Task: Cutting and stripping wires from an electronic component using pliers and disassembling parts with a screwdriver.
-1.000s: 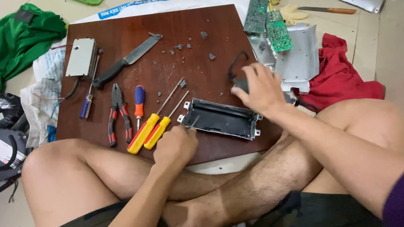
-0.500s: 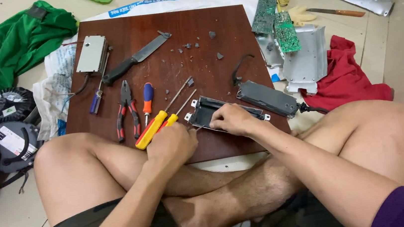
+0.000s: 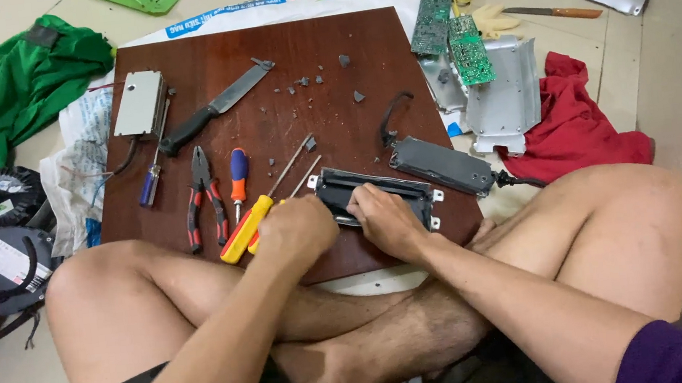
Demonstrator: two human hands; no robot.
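Right hand (image 3: 386, 220) pressing down on the black open case (image 3: 375, 195) at the near edge of the brown board (image 3: 278, 71) — fingers curled over its rim. Left hand (image 3: 294, 228) shut around the yellow screwdriver (image 3: 245, 227), just beside the case. Best to hold the case flat and firm — tip straight, no slipping toward the fingers.

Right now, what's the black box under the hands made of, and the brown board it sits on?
The black box looks like metal painted matt black: thin folded walls with small silvery tabs at its corners. It could be plastic in part. The board looks like wood or laminate, dark reddish-brown with a faint grain and a dull shine.
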